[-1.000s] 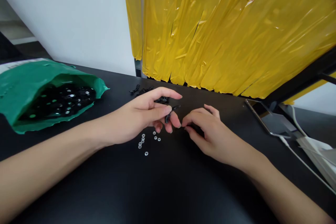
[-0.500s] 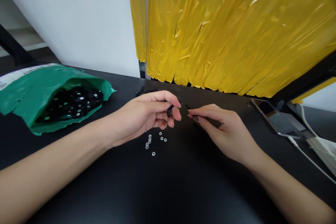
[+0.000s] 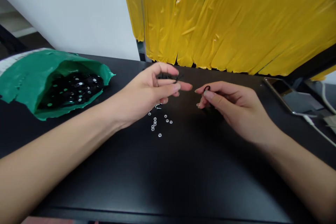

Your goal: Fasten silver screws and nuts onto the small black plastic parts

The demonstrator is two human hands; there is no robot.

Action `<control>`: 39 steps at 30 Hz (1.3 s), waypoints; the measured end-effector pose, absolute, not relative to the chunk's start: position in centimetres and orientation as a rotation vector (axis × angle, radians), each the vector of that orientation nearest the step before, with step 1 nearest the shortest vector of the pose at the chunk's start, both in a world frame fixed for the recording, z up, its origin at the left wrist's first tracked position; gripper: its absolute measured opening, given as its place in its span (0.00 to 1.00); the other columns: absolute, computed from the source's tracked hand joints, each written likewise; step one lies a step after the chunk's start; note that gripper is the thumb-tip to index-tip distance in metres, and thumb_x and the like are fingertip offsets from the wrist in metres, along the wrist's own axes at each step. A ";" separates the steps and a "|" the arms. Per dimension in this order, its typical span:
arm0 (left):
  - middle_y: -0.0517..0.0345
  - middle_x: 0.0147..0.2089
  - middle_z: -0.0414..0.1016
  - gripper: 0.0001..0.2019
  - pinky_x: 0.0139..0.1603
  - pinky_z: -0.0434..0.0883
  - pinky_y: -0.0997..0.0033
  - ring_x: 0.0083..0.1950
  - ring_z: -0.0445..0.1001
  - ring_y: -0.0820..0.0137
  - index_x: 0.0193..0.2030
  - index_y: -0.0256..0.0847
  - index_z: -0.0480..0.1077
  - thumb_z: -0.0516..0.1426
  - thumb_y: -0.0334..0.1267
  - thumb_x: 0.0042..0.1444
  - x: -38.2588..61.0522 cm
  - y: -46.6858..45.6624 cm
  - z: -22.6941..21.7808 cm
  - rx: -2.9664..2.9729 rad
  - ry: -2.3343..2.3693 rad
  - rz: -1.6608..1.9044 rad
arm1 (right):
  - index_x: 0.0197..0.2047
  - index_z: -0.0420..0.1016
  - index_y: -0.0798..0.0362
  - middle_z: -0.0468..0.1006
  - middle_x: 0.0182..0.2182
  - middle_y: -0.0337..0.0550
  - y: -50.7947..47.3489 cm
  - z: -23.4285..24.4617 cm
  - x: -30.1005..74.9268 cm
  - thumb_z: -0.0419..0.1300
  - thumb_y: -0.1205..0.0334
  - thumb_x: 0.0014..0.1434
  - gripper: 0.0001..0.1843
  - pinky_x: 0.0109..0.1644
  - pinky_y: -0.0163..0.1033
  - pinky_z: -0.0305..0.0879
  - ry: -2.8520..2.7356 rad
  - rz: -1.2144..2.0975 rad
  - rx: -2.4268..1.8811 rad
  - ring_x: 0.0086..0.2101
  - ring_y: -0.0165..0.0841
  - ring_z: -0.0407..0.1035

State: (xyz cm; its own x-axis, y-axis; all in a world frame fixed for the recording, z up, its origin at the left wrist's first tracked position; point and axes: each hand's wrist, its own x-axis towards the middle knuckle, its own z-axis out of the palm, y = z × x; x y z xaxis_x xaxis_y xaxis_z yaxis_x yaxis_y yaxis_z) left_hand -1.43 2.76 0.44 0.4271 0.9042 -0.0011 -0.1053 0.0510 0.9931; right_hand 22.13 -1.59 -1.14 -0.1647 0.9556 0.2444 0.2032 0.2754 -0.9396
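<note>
My left hand (image 3: 157, 89) is above the black table, with the thumb pressed against a finger and the index finger raised. A thin dark bit shows at its fingertips; I cannot make out what the pinch holds. My right hand (image 3: 231, 103) pinches a small black loop-shaped piece (image 3: 207, 88) between thumb and forefinger, apart from the left hand. Below the left hand lie several small silver ring-like nuts (image 3: 154, 122). A few small silver screws (image 3: 158, 107) are partly hidden under its fingers. Small black pieces (image 3: 163, 76) show behind that hand.
A torn green plastic bag (image 3: 42, 77) at the left gapes over many dark pieces with shiny round spots. A phone (image 3: 291, 96) with a white cable (image 3: 319, 131) lies at the right. Yellow plastic sheeting (image 3: 223, 21) and a white panel (image 3: 91, 14) stand behind the table (image 3: 157, 178).
My view has tilted down, showing the table's front edge. My hands are slightly farther apart. The right hand has turned, so its black loop stands up. The black piece at my left fingers is less visible.
</note>
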 end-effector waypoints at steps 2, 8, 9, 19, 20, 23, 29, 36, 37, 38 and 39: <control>0.55 0.50 0.86 0.20 0.35 0.70 0.76 0.46 0.81 0.70 0.57 0.47 0.72 0.67 0.30 0.60 -1.3 2.8 0.4 1.300 0.851 0.930 | 0.47 0.87 0.44 0.82 0.31 0.36 -1.5 -1.3 22.2 0.67 0.54 0.69 0.08 0.44 0.35 0.72 -1.552 1.043 -1.101 0.34 0.29 0.75; 0.55 0.49 0.83 0.06 0.40 0.82 0.75 0.46 0.83 0.69 0.45 0.39 0.82 0.66 0.30 0.61 -0.9 2.3 0.5 1.492 0.834 0.877 | 0.44 0.88 0.44 0.83 0.30 0.35 -1.5 -1.6 22.1 0.73 0.55 0.64 0.06 0.39 0.33 0.73 -1.582 1.112 -1.038 0.31 0.27 0.75; 0.56 0.46 0.83 0.05 0.42 0.83 0.72 0.44 0.83 0.70 0.43 0.39 0.82 0.66 0.30 0.61 -0.8 2.2 0.5 1.500 0.832 0.876 | 0.44 0.88 0.43 0.83 0.31 0.34 -1.5 -1.6 22.1 0.74 0.57 0.63 0.06 0.39 0.33 0.74 -1.564 1.146 -1.006 0.31 0.26 0.75; 0.60 0.32 0.83 0.05 0.31 0.75 0.76 0.31 0.79 0.73 0.39 0.40 0.83 0.70 0.32 0.56 -0.6 1.6 0.6 1.904 0.858 0.957 | 0.42 0.88 0.45 0.82 0.29 0.34 -1.5 -2.0 21.7 0.73 0.61 0.64 0.03 0.38 0.31 0.73 -1.489 1.230 -0.964 0.30 0.26 0.75; 0.59 0.34 0.84 0.04 0.33 0.76 0.75 0.32 0.80 0.72 0.39 0.40 0.82 0.70 0.33 0.56 -0.6 1.5 0.5 1.923 0.852 0.964 | 0.42 0.88 0.45 0.82 0.29 0.34 -1.5 -2.0 21.7 0.73 0.61 0.64 0.03 0.38 0.31 0.73 -1.502 1.228 -0.966 0.30 0.26 0.75; 0.60 0.38 0.85 0.05 0.39 0.79 0.75 0.36 0.83 0.71 0.40 0.42 0.82 0.70 0.31 0.57 -0.5 1.1 0.1 1.932 0.835 1.006 | 0.41 0.87 0.47 0.82 0.29 0.33 -1.6 -2.0 21.6 0.74 0.62 0.63 0.03 0.38 0.30 0.72 -1.522 1.210 -0.967 0.30 0.25 0.74; 0.61 0.39 0.85 0.08 0.45 0.81 0.73 0.38 0.85 0.70 0.42 0.43 0.81 0.71 0.32 0.56 -0.5 0.6 0.0 1.967 0.848 1.060 | 0.40 0.87 0.48 0.83 0.30 0.34 -1.7 -1.7 21.6 0.76 0.63 0.60 0.05 0.36 0.30 0.74 -1.528 1.205 -0.958 0.30 0.26 0.74; 0.61 0.35 0.84 0.04 0.36 0.76 0.73 0.33 0.81 0.70 0.39 0.45 0.80 0.69 0.38 0.60 -0.7 0.8 0.0 2.105 0.851 1.020 | 0.41 0.86 0.48 0.82 0.32 0.35 -1.7 -1.6 21.8 0.76 0.62 0.60 0.06 0.36 0.31 0.74 -1.495 1.299 -0.954 0.30 0.26 0.74; 0.60 0.35 0.84 0.03 0.36 0.76 0.72 0.33 0.81 0.69 0.39 0.45 0.81 0.69 0.38 0.60 -0.8 0.8 0.0 2.105 0.851 1.011 | 0.40 0.86 0.48 0.82 0.32 0.35 -1.7 -1.6 21.8 0.76 0.62 0.60 0.05 0.36 0.31 0.74 -1.500 1.296 -0.962 0.30 0.26 0.74; 0.60 0.35 0.84 0.03 0.36 0.76 0.71 0.33 0.81 0.68 0.39 0.46 0.81 0.69 0.39 0.60 -0.8 0.8 0.0 2.103 0.851 1.003 | 0.39 0.86 0.49 0.82 0.31 0.36 -1.8 -1.5 21.8 0.76 0.61 0.60 0.05 0.35 0.31 0.74 -1.506 1.287 -0.974 0.30 0.27 0.74; 0.60 0.35 0.84 0.03 0.36 0.76 0.71 0.33 0.81 0.68 0.39 0.46 0.81 0.69 0.39 0.60 -0.8 0.8 0.0 2.097 0.849 0.997 | 0.39 0.86 0.49 0.82 0.31 0.36 -1.8 -1.4 21.8 0.76 0.61 0.59 0.06 0.35 0.32 0.74 -1.513 1.274 -0.988 0.30 0.27 0.74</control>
State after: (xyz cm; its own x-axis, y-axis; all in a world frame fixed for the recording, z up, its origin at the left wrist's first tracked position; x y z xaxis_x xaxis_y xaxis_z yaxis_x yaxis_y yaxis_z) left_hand -0.79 0.85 0.01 0.4995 0.7698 0.3973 0.2695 -0.5740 0.7732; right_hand 21.78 -1.80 -1.44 -0.2781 0.9507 0.1372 0.0265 0.1504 -0.9883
